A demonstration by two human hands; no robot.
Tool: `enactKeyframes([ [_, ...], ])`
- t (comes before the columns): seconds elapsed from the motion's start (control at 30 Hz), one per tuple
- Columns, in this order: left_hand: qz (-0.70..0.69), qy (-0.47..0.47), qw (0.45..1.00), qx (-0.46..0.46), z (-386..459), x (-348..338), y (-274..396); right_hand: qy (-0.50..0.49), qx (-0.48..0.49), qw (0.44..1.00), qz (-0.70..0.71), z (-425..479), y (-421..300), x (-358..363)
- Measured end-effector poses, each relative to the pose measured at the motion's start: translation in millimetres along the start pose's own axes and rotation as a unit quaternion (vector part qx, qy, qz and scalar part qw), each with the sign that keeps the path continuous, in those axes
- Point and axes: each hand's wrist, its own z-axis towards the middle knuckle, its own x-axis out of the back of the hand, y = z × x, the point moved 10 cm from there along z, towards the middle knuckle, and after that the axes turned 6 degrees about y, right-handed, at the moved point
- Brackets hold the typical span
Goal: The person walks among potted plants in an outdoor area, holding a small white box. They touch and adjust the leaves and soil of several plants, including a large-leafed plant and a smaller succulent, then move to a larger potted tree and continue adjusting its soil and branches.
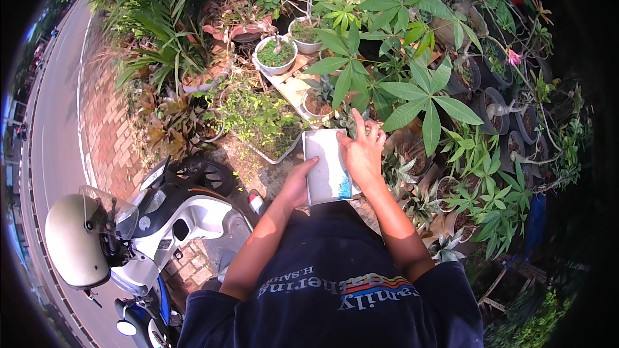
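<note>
A shallow white box (325,169) is held in front of my body, tilted somewhat. Bright blue granules (344,187) lie gathered in its near right corner. My left hand (296,186) grips the box's left side, the thumb over the rim and the other fingers hidden beneath. Over the right rim is my right hand (362,147), its thumb at the far right corner and its index finger stretching forward past the box. Whether something small is between its fingers cannot be made out. Potted plants with spiky grey-green leaves (401,171) stand just right of this hand.
Broad green leaves (420,92) overhang from the right. White pots (275,55) stand on a wooden pallet (290,84) ahead, beside a leafy rectangular planter (266,125). At left are a parked motor scooter (193,217) with a helmet (72,241), brick paving (111,121) and a road (58,106).
</note>
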Motion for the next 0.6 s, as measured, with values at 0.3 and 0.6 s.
enactKeyframes([
  [0.3,-0.007,-0.006,1.0,-0.014,0.9,1.6,2.4,-0.097,-0.025,0.991,0.09,-0.2,9.9,-8.1],
  [0.6,0.031,0.006,0.999,-0.032,7.6,12.2,8.1,-0.071,0.008,0.995,0.066,1.4,-1.8,-4.1],
])
